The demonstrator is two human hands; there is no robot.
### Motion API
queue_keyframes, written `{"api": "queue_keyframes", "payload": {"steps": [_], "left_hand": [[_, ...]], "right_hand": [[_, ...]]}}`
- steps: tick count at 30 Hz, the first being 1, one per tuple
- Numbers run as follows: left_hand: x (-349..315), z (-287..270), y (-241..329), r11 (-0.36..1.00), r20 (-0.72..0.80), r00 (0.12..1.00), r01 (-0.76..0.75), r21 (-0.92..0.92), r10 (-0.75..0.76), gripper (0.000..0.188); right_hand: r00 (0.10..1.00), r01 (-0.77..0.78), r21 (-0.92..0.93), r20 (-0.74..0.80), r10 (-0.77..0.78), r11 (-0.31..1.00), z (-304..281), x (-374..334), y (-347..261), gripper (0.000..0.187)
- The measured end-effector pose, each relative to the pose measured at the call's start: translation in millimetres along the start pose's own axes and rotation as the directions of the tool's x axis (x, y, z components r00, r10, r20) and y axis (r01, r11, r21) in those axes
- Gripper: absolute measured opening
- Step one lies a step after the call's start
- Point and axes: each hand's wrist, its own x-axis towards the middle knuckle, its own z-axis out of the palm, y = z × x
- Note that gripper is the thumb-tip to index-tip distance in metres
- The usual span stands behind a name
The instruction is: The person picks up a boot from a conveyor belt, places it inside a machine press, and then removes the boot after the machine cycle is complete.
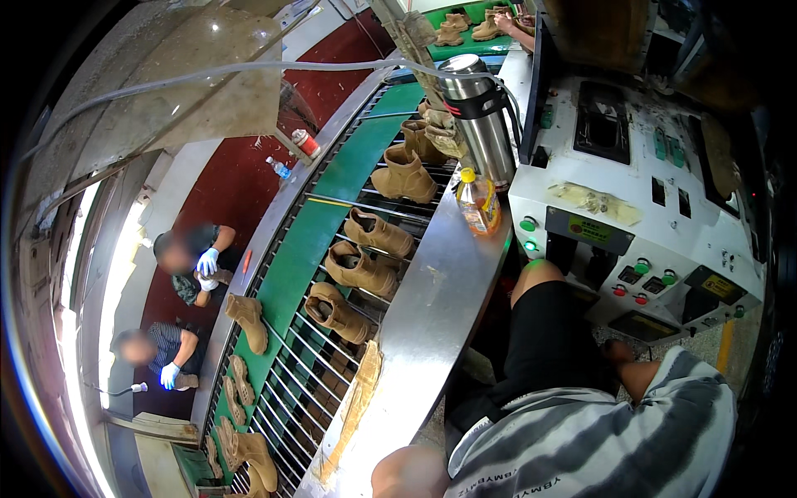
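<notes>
My right hand [616, 352] hangs in shadow beside my thigh in black shorts, below the front of a white machine [531, 189]. Its fingers are too dark to make out, and I see nothing held there. Only a bare, blurred part of my left arm [398, 477] shows at the lower edge; the left hand is out of the picture. Nearest to that arm runs a metal ledge [427, 332] with torn brown cardboard [353, 415]. Beyond it, tan boots [361, 270] stand on a roller conveyor [290, 365] with a green belt [332, 195].
A steel thermos [481, 124] and a yellow-capped drink bottle [478, 203] stand on the ledge beside the machine, which has green and red buttons. Shoe soles [235, 390] lie along the conveyor's far side. Two co-workers in gloves [207, 262] sit beyond it. A grey hose [249, 66] crosses overhead.
</notes>
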Motion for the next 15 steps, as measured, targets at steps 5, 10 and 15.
{"api": "queue_keyframes", "payload": {"steps": [5,10,15], "left_hand": [[4.4,-5.1,-1.5,0.997,0.003,0.998,0.059,-0.048,-0.059,0.028],[3.5,-7.0,-2.2,0.987,0.014,0.991,0.132,-0.087,-0.131,0.028],[3.2,-8.4,-0.5,0.967,0.023,0.974,0.226,-0.118,-0.225,0.029]], "right_hand": [[0.999,0.005,-0.017,-0.037,-0.005,1.000,-5.8,-5.2,3.2,0.034],[0.999,0.018,-0.043,-0.029,-0.019,0.999,-9.2,-8.1,-2.3,0.035],[0.999,0.028,-0.044,-0.033,-0.029,0.999,-8.2,-7.8,0.0,0.035]]}}
